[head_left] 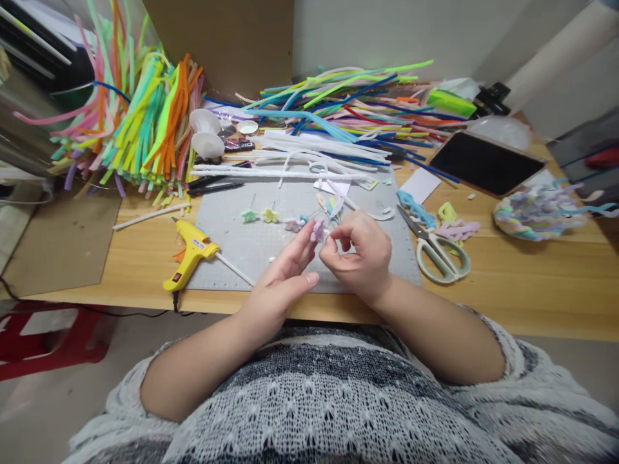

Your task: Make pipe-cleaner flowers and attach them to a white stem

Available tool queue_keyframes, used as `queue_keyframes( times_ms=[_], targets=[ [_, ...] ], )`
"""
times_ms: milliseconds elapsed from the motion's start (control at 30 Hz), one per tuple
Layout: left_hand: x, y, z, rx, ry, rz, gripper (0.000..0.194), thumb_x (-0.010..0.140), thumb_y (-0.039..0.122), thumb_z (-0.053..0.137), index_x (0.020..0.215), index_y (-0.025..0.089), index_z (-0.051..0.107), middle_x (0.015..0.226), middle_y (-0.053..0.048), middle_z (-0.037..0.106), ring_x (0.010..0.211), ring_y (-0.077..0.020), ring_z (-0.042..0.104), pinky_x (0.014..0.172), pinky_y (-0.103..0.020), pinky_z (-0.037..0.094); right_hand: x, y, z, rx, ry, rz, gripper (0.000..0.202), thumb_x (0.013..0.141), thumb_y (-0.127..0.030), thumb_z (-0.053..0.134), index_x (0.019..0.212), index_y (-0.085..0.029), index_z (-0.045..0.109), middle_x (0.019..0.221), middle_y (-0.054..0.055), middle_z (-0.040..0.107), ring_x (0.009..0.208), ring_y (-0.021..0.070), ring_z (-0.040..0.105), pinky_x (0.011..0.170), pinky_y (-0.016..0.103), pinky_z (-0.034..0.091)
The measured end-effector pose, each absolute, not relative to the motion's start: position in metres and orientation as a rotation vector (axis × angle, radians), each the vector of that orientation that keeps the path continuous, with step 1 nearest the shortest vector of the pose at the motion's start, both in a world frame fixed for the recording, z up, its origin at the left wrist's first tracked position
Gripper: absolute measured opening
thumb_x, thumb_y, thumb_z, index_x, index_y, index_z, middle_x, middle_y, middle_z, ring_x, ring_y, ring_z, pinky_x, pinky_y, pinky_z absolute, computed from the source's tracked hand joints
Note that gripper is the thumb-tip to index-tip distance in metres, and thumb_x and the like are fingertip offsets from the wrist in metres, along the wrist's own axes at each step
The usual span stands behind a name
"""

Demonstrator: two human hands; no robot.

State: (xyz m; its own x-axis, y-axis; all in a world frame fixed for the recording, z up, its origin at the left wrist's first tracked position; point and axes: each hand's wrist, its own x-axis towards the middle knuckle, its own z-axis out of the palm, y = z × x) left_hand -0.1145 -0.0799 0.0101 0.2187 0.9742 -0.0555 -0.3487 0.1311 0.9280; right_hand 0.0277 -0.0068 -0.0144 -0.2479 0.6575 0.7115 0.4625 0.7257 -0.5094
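Note:
My left hand (pixel 285 274) and my right hand (pixel 360 254) meet over the grey cutting mat (pixel 242 241), near its front edge. Between their fingertips they pinch a small purple pipe-cleaner flower (pixel 318 231). The left fingers stretch out along it from the left; the right fingers curl around it from the right. Just beyond lie other small flowers on the mat: a green flower (pixel 249 216), a yellow flower (pixel 269 214) and a pale purple flower (pixel 293 223).
A yellow glue gun (pixel 191 254) lies at the mat's left edge, green-handled scissors (pixel 438 248) at its right. Heaps of coloured pipe cleaners (pixel 145 122) fill the back left and back centre (pixel 348 103). A dark tablet (pixel 483 161) and a twisted pastel bundle (pixel 536 212) sit right.

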Motion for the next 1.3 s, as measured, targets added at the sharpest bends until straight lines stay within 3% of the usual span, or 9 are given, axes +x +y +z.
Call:
queue_keyframes(
  times_ms=[300,767,933,1100,1300],
  targets=[
    [-0.115,-0.080,0.005,0.976,0.767,1.118,0.062,0.082,0.018,0.056,0.140,0.033,0.039,0.153,0.005,0.025,0.143,-0.0224,0.013,0.119,-0.038,0.010,0.026,-0.005,-0.017,-0.810,-1.858,0.165,0.018,0.065,-0.006,0.056,0.068,-0.021,0.046,0.057,-0.006,0.042,0.053,0.0090,0.040,0.053,0.024,0.035],
    [-0.113,-0.080,0.008,0.942,0.766,1.123,0.059,0.080,0.015,0.059,0.135,0.032,0.046,0.152,0.006,0.029,0.142,-0.0190,0.019,0.118,-0.034,0.016,0.026,-0.004,-0.019,-0.812,-1.907,0.144,0.015,0.068,-0.009,0.055,0.069,-0.021,0.047,0.059,-0.005,0.044,0.054,0.0100,0.042,0.052,0.025,0.036],
    [-0.113,-0.075,0.012,0.746,0.847,1.237,0.050,0.075,0.011,0.058,0.122,0.027,0.059,0.143,0.001,0.045,0.137,-0.0198,0.032,0.115,-0.034,0.024,0.028,-0.007,-0.014,-0.756,-1.968,0.271,0.015,0.071,-0.010,0.056,0.081,-0.021,0.052,0.068,-0.002,0.053,0.056,0.0103,0.045,0.055,0.026,0.038],
    [-0.117,-0.068,0.013,0.575,0.989,1.299,0.034,0.073,0.015,0.064,0.107,0.020,0.067,0.117,-0.005,0.067,0.118,-0.0211,0.055,0.106,-0.036,0.039,0.029,-0.010,-0.013,-0.766,-1.838,0.540,0.013,0.076,-0.011,0.054,0.085,-0.020,0.052,0.069,-0.003,0.048,0.057,0.0090,0.042,0.054,0.025,0.037],
    [-0.116,-0.067,0.007,0.602,1.044,1.306,0.028,0.068,0.017,0.074,0.095,0.020,0.070,0.094,-0.003,0.072,0.092,-0.0140,0.065,0.094,-0.030,0.046,0.026,-0.012,-0.014,-0.771,-1.858,0.799,0.004,0.082,-0.016,0.053,0.079,-0.019,0.052,0.066,-0.004,0.046,0.055,0.0072,0.040,0.050,0.023,0.034]
  ],
)
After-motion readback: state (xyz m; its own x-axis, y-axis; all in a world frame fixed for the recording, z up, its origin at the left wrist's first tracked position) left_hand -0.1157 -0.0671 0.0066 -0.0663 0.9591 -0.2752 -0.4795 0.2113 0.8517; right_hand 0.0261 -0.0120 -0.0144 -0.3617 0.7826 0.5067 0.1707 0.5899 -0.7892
